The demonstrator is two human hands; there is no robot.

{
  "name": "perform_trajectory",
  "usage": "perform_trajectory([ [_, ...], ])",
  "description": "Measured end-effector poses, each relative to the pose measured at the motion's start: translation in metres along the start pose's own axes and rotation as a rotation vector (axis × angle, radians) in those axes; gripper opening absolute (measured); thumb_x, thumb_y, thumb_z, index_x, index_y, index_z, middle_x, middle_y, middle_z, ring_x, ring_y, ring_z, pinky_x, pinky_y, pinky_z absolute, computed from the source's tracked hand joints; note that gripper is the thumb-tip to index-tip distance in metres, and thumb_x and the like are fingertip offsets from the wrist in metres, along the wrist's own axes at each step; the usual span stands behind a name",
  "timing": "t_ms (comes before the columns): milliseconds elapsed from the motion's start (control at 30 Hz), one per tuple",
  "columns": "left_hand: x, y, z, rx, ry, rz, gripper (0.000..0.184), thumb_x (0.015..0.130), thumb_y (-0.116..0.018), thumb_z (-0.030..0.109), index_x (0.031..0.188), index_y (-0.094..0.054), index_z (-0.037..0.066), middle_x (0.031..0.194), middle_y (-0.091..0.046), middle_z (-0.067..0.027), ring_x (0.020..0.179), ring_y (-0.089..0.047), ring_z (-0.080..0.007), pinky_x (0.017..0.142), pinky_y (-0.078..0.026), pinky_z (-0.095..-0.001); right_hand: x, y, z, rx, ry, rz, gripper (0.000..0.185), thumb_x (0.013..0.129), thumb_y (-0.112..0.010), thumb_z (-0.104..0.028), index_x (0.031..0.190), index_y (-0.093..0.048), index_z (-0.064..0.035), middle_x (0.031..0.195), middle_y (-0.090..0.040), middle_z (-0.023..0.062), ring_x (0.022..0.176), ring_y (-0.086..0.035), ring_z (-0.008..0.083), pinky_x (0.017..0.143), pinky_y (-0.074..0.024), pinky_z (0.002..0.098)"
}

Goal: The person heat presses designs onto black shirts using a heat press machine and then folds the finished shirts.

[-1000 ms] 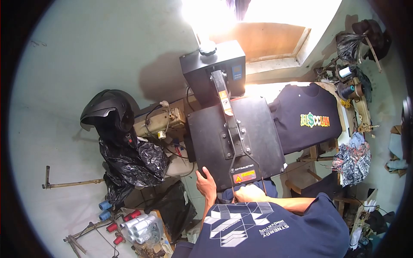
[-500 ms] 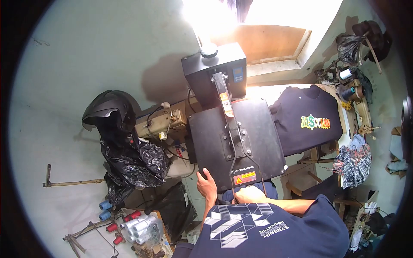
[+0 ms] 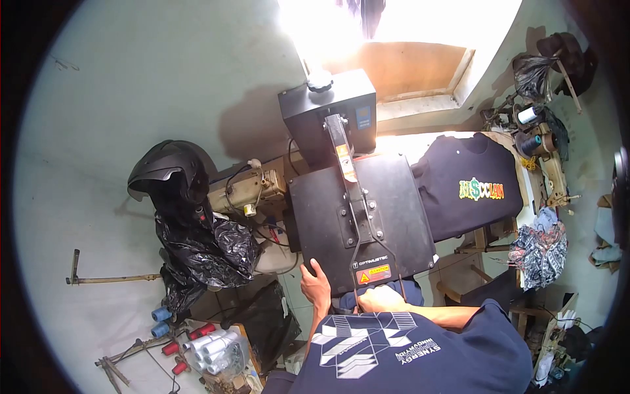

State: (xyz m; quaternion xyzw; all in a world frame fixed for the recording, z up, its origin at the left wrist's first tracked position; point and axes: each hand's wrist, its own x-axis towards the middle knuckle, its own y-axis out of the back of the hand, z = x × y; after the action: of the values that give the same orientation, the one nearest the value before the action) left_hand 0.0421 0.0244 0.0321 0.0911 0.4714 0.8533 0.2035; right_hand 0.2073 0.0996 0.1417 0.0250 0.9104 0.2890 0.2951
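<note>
one black heat press [image 3: 328, 105], the largest item in reach, stands straight ahead of the wearer. its one broad, square plate [image 3: 321, 203] lies between the boxy rear and the wearer's navy shirt [image 3: 426, 348]. one metal lever [image 3: 339, 141] runs along its long axis, from the rear toward the wearer, leaning slightly right at the near end, where it splits into two thin rods that form one handle [image 3: 395, 257].

there are two bare hands. the right hand [image 3: 384, 299] is nearer the handle: its grip is curled shut at the near end, between the rods, just below the plate's front edge. the left hand [image 3: 316, 285] is open, fingers spread, at the plate's near left corner; whether it touches cannot be told.

one black printed garment [image 3: 453, 177] lies on a pale table [image 3: 396, 142] just right of the plate. one dark helmet [image 3: 172, 167] sits to the left, above crumpled black plastic [image 3: 226, 249]. one beige sewing machine [image 3: 246, 190] is between helmet and press. lower left are three red spools [image 3: 170, 348], two blue spools [image 3: 160, 322] and bagged white cones [image 3: 216, 348], too overlapped to count. smallest, one caution label [image 3: 374, 274] marks the plate's front.
</note>
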Motion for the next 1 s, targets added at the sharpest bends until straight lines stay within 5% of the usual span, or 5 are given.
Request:
perform_trajectory([
  [200,0.0,-0.001,0.0,-0.004,-0.009,0.008,0.048,0.102,-0.044,0.046,0.105,-0.059,0.001,0.084,-0.069,-0.0252,0.08,-0.064,-0.048,0.071,-0.048,-0.0554,0.002,-0.002,0.003,-0.013,0.007,-0.04,0.037,0.087,-0.065,-0.035,0.093,-0.07,0.0015,0.077,-0.07,0.0238,0.072,-0.072,0.0372,0.064,-0.0583,0.0464],
  [1000,0.002,-0.008,-0.012,0.023,-0.026,-0.003,0.057,0.101,-0.043,0.049,0.112,-0.058,-0.005,0.084,-0.067,-0.0302,0.08,-0.063,-0.0502,0.072,-0.048,-0.0565,-0.001,0.002,-0.003,-0.02,-0.026,0.005,0.037,0.085,-0.067,-0.036,0.085,-0.073,0.0004,0.072,-0.068,0.0254,0.068,-0.071,0.0385,0.063,-0.0568,0.0464],
])
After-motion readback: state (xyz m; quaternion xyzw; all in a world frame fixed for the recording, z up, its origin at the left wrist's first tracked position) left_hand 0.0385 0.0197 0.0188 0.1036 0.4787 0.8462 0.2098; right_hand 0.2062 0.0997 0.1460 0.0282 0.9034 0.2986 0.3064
